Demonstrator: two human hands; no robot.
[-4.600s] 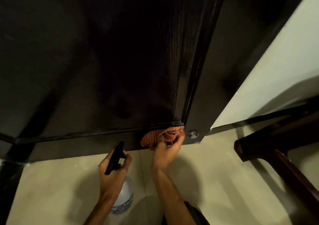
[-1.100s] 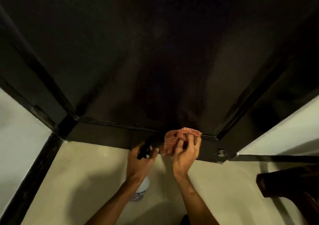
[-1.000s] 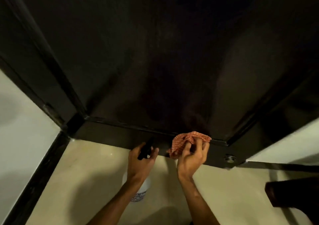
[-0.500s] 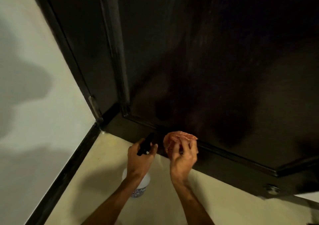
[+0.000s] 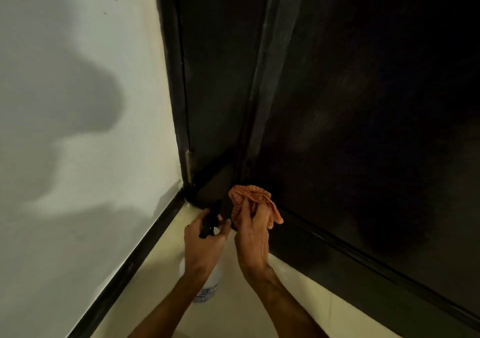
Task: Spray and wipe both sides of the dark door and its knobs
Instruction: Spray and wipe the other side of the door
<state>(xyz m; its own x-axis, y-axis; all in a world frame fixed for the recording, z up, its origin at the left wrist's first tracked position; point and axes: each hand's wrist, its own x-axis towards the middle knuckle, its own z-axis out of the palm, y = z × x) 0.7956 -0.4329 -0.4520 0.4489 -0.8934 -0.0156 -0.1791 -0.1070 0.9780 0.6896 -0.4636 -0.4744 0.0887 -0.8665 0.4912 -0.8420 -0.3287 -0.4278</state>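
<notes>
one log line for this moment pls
stage: wiping bottom left corner of dark door | left hand: grips spray bottle | right hand: holds orange checked cloth at door

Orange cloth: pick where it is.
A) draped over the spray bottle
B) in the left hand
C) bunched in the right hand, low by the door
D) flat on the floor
C: the right hand grips the orange cloth low by the door.
</notes>
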